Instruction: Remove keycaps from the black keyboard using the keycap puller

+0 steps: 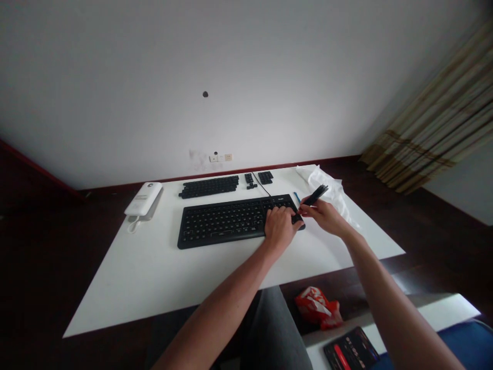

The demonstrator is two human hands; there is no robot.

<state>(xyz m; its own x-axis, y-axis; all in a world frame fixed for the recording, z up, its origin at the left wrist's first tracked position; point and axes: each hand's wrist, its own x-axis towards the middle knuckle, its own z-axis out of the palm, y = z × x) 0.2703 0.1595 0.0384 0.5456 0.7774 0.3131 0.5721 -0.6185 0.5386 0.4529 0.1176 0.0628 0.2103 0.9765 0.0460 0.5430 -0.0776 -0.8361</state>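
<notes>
A black keyboard (221, 221) with its keycaps off lies on the white table. Across its right end rests my left hand (280, 225), fingers laid over the key area and thumb apart near the edge. At the right edge of the keyboard, my right hand (320, 213) is closed round a slim black brush (318, 193), its frayed end pointing up and away. The fingertips of that hand meet close to the keyboard; whether they pinch anything else is too small to tell. Just beyond them lies a small blue tool (296, 197).
Behind the keyboard lie rows of black keycaps (210, 186) and a smaller keycap block (265, 177). A cable runs back. A white power bank (144, 199) sits left, a crumpled plastic bag (335, 192) right. Below are a red packet (319, 307) and a phone (351, 350).
</notes>
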